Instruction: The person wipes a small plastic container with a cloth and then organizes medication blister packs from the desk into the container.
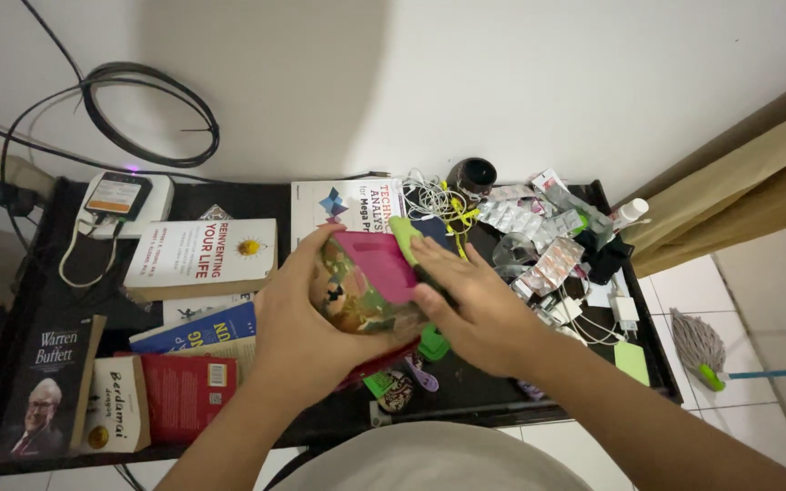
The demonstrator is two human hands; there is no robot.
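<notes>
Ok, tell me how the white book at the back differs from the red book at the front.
The white book lies flat with its pale cover facing up, while the red book shows a plain red back with a small white label. The white book sits on top of the stack, fully in view; the red book is partly hidden by the left forearm. Both lie on the dark table, left of the hands.
</notes>
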